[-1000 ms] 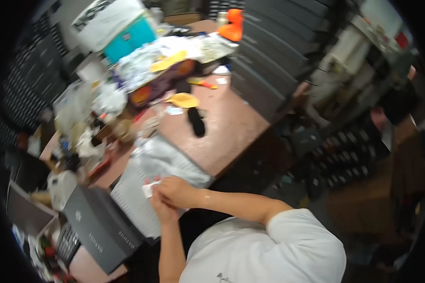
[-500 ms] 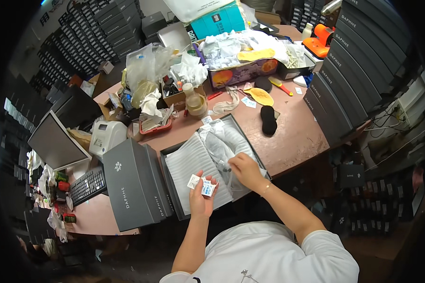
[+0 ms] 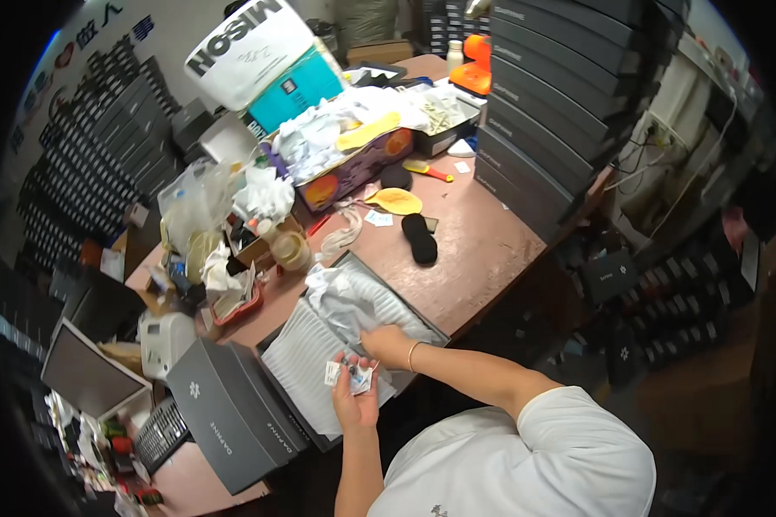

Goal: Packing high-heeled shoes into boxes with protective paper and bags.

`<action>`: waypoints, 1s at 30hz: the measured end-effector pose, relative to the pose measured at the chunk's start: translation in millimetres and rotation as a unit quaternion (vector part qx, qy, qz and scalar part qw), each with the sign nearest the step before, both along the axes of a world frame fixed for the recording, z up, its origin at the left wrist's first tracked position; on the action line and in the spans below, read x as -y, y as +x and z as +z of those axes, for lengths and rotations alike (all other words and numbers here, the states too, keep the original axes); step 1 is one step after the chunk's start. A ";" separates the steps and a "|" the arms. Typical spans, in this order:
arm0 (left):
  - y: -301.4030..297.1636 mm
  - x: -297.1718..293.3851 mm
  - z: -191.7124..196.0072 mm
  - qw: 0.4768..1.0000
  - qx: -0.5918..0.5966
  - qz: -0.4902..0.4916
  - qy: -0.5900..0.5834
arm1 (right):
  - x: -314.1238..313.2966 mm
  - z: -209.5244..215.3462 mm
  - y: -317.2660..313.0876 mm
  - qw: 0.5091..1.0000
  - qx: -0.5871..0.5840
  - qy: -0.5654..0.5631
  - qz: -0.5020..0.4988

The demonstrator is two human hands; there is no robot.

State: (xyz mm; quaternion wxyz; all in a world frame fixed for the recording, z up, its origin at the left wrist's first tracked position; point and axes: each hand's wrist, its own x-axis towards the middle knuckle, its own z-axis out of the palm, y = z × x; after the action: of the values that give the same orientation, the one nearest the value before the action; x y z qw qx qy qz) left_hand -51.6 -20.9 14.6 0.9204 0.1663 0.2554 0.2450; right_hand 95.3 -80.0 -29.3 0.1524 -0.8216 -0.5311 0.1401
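Note:
Small white packets with blue print point(image 3: 359, 379) rest in my left hand point(image 3: 356, 408), its thumb and fingers closed on them. My right hand point(image 3: 390, 346) reaches into an open dark grey shoe box, fingers curled at the lower end of white tissue paper point(image 3: 341, 302). The fingertips are partly hidden; they appear to pinch the paper. Ribbed white padding sheet point(image 3: 304, 362) covers the left side of the box, and more ribbed padding point(image 3: 397, 310) lies along its right side. What the tissue wraps cannot be seen.
Closed grey shoe boxes point(image 3: 233, 414) stand left of the open one; a tall stack point(image 3: 547, 112) rises at right. Black pads point(image 3: 419, 239), a yellow insole point(image 3: 395, 202), a glass jar point(image 3: 290, 250) and a paper-filled carton point(image 3: 353, 168) lie beyond. A keyboard point(image 3: 161, 437) sits far left.
My view has turned, shifting the table leftward and tilting it. My right hand has moved from above the box contents down onto the tissue paper. My left hand still holds the packets.

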 end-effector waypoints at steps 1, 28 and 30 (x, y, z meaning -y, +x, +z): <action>0.2 0.3 -1.4 1.000 -0.004 0.011 0.007 | -0.7 0.6 2.4 1.000 -0.009 0.022 0.017; 32.3 -0.6 -24.2 0.966 -0.185 -0.042 0.178 | 57.7 30.6 69.5 0.748 -0.446 0.432 -0.236; 45.8 1.1 -32.1 0.960 -0.217 -0.059 0.166 | 70.9 37.0 80.5 0.554 -0.591 0.515 -0.282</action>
State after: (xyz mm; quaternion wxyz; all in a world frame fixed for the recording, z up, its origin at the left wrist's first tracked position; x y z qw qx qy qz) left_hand -5.8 -22.0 -17.5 0.8153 0.3806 0.3940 0.1874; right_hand 175.7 -151.0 7.8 0.8605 -0.4436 -0.0445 0.2467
